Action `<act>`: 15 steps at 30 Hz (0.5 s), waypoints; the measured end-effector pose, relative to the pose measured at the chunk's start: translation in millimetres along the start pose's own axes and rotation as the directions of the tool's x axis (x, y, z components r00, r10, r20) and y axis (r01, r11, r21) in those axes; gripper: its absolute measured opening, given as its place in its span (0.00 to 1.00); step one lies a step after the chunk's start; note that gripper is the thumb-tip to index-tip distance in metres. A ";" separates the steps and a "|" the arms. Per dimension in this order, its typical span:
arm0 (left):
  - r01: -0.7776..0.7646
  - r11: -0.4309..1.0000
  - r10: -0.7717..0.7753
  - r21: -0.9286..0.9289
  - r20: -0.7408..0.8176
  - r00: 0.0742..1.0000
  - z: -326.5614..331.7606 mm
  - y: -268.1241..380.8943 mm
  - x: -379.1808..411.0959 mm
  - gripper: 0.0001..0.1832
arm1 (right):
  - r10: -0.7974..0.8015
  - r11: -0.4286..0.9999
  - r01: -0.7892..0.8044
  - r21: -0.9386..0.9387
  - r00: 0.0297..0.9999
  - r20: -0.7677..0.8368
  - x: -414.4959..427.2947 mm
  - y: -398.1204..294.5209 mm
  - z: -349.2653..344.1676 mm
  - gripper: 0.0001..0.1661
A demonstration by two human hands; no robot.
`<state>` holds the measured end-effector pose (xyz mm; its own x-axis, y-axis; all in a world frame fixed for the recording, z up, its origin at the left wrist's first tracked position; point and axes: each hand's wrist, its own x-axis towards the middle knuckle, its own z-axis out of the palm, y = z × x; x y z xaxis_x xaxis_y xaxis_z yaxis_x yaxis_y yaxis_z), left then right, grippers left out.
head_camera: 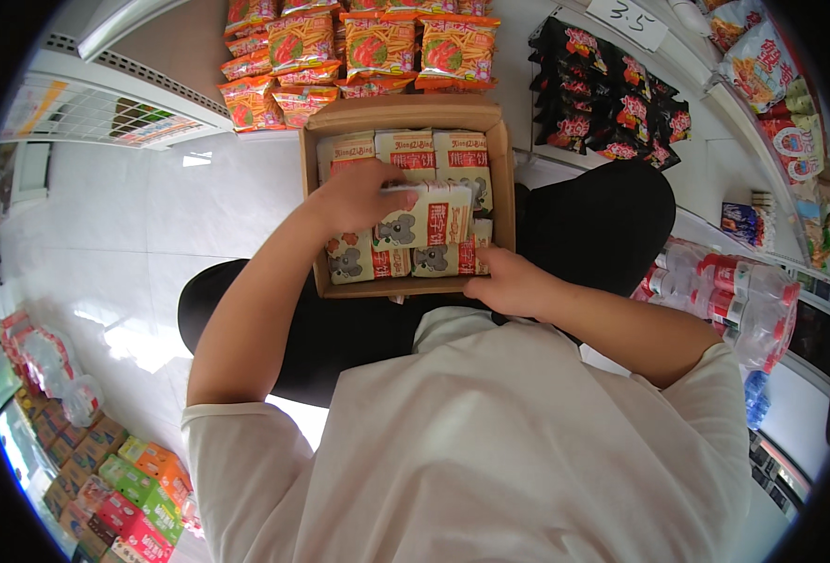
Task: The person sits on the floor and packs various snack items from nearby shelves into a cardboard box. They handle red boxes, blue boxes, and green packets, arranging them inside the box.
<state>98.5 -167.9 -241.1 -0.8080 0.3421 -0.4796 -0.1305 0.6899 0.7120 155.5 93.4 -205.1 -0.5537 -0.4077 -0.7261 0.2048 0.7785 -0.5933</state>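
Note:
An open cardboard box (508, 183) rests at my lap, between my knees. Packs of biscuits (463, 162) in cream and red wrappers with a grey cartoon animal fill it in rows. My left hand (362, 191) reaches in from the left and pinches one biscuit pack (411, 226) by its edge, thumb on top. That pack lies across the others, turned sideways to the far row. At the near right corner of the box, my right hand (513, 283) grips the wall, its fingertips beside the nearest packs.
Orange snack bags (380, 46) are stacked beyond the box. Black snack packets (608, 98) lie on a low shelf to the right. Shrink-wrapped bottles (731, 295) stand at the right, coloured cartons (141, 485) at the lower left. A white wire-mesh rack (105, 116) stands on the left.

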 end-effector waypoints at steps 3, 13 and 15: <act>-0.106 0.933 0.172 0.343 -0.169 0.970 15.0 -6.2 0.6 0.19 | 0.068 0.980 -0.016 -0.198 0.964 0.258 -1.3 -8.4 -23.2 0.21; -0.118 0.841 0.234 0.528 -0.157 0.959 14.2 15.8 -18.8 0.41 | -0.687 0.458 0.505 -0.731 0.723 0.069 57.2 -17.6 -70.5 0.52; -0.130 0.806 0.240 0.578 -0.118 0.964 17.5 15.9 -26.2 0.48 | -0.644 0.458 0.514 -0.725 0.754 0.128 66.4 -12.5 -56.4 0.58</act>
<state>127.6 -154.7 -226.1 -0.8778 0.4198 -0.2306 0.3317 0.8802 0.3395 70.6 83.5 -226.3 -0.4460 -0.8701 -0.2099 -0.7763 0.4927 -0.3931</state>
